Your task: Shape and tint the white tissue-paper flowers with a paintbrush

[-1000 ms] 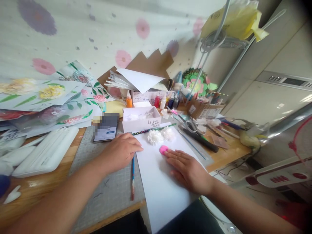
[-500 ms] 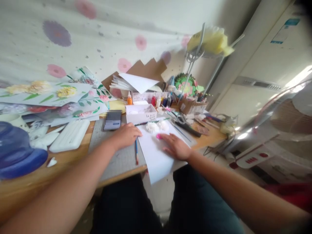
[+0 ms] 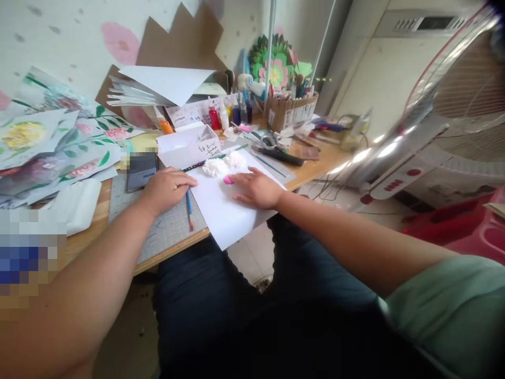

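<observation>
Paper sht [image 3: 221,223] looks smooth + matt, puffs [image 3: 215,167] rough, tbl [image 3: 317,164] wood.

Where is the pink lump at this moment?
Just left of centre in the head view, the pink lump lies on the paper, by the right hand, below the white puffs.

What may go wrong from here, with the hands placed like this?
The white paper juts past the table's front edge, so a bump could shift it. The paintbrush lies by the left hand, which might knock it. The right hand, at the pink piece, might push it into the white ruffled clumps.
</observation>
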Motion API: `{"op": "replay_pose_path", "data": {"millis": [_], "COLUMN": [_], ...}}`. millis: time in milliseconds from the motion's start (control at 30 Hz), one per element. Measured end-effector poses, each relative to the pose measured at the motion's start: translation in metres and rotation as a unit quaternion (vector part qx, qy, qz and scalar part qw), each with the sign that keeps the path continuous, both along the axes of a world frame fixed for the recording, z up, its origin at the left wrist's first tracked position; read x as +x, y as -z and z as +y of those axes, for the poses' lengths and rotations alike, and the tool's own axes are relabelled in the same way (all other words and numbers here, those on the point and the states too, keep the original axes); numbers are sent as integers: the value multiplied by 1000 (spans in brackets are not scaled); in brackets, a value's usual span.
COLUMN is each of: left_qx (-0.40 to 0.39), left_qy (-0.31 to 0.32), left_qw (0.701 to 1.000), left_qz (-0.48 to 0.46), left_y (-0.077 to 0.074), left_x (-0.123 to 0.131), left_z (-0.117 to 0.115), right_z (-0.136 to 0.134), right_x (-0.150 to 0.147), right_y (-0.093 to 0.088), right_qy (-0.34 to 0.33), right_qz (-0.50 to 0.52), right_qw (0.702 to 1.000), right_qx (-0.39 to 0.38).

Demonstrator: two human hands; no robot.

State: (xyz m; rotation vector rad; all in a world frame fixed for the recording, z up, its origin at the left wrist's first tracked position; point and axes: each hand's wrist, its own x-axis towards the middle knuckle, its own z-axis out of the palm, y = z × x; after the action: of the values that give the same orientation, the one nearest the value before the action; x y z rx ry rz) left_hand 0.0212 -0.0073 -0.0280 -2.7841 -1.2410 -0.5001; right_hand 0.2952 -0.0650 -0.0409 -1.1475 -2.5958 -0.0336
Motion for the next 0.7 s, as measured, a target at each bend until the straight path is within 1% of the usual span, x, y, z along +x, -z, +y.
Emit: {"op": "replay_pose_path", "data": {"millis": [167,267,400,567,700], "left_qx": [-7,-10,-13,-21,-9], "left_qy": [-14,-18,-18,5,12], "left_qw": [999,999,999,999,1000], "left_qz": [29,36,29,24,6], "left_y": [-6,-9,-9,-9,-8], "left_x": [5,8,7,3,-1], "left_z": [-10,-13,-11,-7,-6], "right_z": [3,4,4,0,-3], "right_x": [1,0,-1,-1,-3], "right_y": [3,4,3,1,1], "right_qy": [-12,-18,-35,-27,-32], "right_qz": [35,32,27,54,35], "right_qw": [999,999,999,998,999], "right_qx": [-9,-17,-29,-27,-6]}}
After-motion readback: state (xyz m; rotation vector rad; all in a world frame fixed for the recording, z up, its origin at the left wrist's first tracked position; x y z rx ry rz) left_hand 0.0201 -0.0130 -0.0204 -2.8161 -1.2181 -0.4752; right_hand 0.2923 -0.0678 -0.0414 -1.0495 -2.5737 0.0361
